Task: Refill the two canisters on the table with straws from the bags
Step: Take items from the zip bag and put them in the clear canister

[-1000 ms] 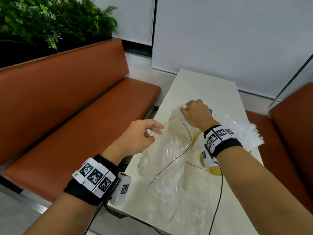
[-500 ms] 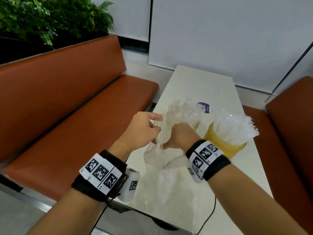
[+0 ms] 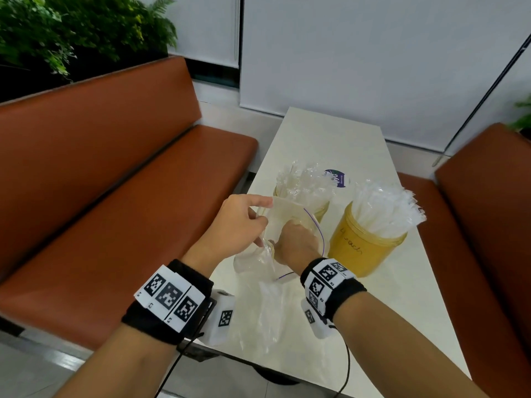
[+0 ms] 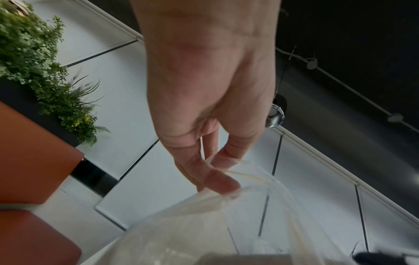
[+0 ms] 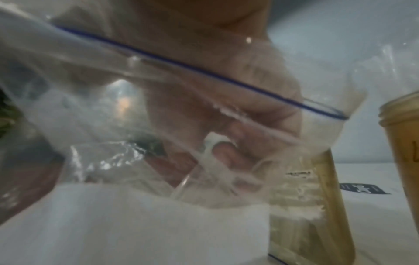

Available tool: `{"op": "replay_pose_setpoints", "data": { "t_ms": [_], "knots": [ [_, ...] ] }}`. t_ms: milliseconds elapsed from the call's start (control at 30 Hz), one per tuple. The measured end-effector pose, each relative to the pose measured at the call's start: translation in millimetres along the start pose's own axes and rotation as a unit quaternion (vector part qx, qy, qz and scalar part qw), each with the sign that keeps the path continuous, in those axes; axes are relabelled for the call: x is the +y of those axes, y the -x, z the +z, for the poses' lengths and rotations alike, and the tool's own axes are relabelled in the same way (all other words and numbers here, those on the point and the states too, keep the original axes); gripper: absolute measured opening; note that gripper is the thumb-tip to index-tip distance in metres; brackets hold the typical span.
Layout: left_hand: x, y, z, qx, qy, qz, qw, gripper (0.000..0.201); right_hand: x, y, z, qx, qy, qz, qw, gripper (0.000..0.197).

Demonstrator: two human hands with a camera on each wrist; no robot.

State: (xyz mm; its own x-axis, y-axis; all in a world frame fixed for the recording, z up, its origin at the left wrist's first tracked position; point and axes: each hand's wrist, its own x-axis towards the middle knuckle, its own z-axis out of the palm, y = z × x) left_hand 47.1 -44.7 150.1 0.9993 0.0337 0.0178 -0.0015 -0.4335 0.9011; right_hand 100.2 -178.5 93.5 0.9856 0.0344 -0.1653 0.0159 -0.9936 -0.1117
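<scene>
Two amber canisters stand side by side on the white table. The left canister and the right canister both hold wrapped straws. In front of them lies a clear zip bag. My left hand pinches the edge of its mouth and holds it up. My right hand is inside the bag, seen through the plastic. Its fingers curl round thin wrapped straws, which are blurred.
Orange bench seats run along both long sides of the table. A round dark sticker lies behind the canisters. Green plants stand behind the left bench. The table's near edge is just under my wrists.
My right hand has come back from above the left canister and gone down into the bag's mouth. My left hand has kept its pinch on the bag's edge.
</scene>
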Motion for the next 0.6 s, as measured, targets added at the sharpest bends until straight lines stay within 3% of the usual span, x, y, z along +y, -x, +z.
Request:
{"op": "replay_pose_setpoints", "data": {
  "t_ms": [167, 267, 400, 533, 600],
  "knots": [
    [-4, -2, -3, 0.009, -0.002, 0.011, 1.0, 0.045, 4, -7, 0, -0.045, -0.018, -0.042, 0.998, 0.039],
    [-8, -4, -6, 0.02, -0.009, 0.011, 1.0, 0.046, 10, -13, 0, -0.05, -0.071, -0.068, 0.994, 0.041],
    [-17, -3, -8, 0.027, -0.005, 0.005, 1.0, 0.046, 9, -11, -19, 0.008, -0.171, -0.116, 0.978, 0.03],
    [-20, -3, -4, 0.015, 0.0, 0.004, 1.0, 0.037, -1, 1, -60, 0.099, -0.262, -0.209, 0.937, 0.019],
    [-19, -3, -1, 0.002, -0.007, -0.004, 1.0, 0.045, -8, 6, -80, 0.125, -0.297, -0.252, 0.913, 0.019]
  ]
}}
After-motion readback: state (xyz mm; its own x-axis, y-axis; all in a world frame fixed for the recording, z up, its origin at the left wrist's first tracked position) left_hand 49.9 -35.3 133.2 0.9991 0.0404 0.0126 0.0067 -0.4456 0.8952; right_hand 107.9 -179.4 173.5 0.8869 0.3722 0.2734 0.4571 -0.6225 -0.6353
